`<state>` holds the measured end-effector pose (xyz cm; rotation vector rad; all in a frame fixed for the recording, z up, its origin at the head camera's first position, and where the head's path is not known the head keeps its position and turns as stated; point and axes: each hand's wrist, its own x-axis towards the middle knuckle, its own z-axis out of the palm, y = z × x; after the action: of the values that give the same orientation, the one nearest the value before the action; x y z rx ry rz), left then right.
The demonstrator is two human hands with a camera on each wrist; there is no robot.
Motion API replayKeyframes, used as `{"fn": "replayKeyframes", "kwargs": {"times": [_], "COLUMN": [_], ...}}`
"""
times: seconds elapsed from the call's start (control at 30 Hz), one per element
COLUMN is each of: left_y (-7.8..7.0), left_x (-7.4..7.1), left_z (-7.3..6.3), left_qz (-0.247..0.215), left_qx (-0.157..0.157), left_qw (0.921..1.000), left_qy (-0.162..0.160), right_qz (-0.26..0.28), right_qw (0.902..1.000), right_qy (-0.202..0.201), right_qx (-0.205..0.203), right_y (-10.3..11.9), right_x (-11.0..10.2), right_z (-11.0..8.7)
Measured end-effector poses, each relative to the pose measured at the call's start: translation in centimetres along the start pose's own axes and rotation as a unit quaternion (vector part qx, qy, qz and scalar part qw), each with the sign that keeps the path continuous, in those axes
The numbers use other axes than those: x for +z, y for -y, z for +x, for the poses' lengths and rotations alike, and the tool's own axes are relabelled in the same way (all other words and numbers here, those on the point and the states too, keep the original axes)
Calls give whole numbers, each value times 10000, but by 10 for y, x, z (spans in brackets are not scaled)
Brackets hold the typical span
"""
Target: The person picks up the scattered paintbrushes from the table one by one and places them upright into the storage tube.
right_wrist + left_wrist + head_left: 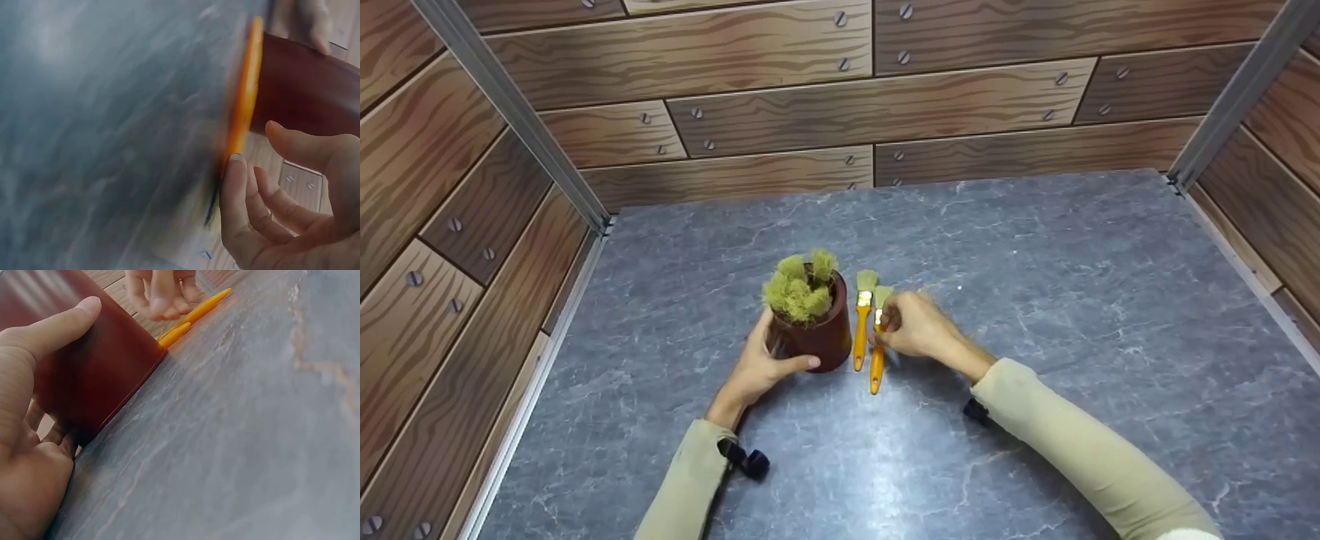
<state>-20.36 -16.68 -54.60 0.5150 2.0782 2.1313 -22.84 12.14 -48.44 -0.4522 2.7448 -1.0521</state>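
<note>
My left hand [756, 369] grips a dark red cylindrical pot [819, 341] from its left side, thumb across the front and the other fingers round behind. The pot stands on the table, and bushy yellow-green tufts [799, 298], close in colour to paintbrush bristles, stick out of its top. Just right of it lie two paintbrushes with orange handles, a left one [860, 324] and a right one [876, 369], bristles pointing away from me. Over the right paintbrush is my right hand [919, 328]. In the right wrist view a fingertip meets that brush [246, 90] while the thumb stays apart from it.
The grey marbled tabletop [1080, 285] spreads around the pot and brushes. Wood-patterned walls [780, 124] rise at the back and both sides, with metal posts [510, 105] at the corners. Small black devices [744, 459] are strapped at the wrists.
</note>
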Motion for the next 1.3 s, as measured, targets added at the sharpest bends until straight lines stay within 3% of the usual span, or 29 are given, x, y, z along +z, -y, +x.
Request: {"fn": "replayKeyframes", "kwargs": {"times": [0.2,0.6,0.8,1.0,1.13,1.3], "left_y": [0,-1,-2,-2,-1,-1], "left_x": [1,-1,-2,-1,0,0], "left_z": [0,2,3,1,0,1], "left_qz": [37,-61,-103,-91,-137,-260], "left_qx": [27,-11,-1,14,6,42], "left_qw": [10000,10000,9999,10000,9999,9996], "left_qy": [13,6,21,1,41,61], "right_qz": [-324,-164,577,1169,2003,2840], "right_qw": [9989,9980,9924,9844,9686,9489], "right_qy": [-2,-71,87,189,343,399], "right_qx": [324,608,1081,1299,1433,1320], "right_y": [1,-3,-13,-20,-26,-27], "right_x": [4,-5,-8,-10,-13,-17], "right_z": [4,9,12,11,10,8]}}
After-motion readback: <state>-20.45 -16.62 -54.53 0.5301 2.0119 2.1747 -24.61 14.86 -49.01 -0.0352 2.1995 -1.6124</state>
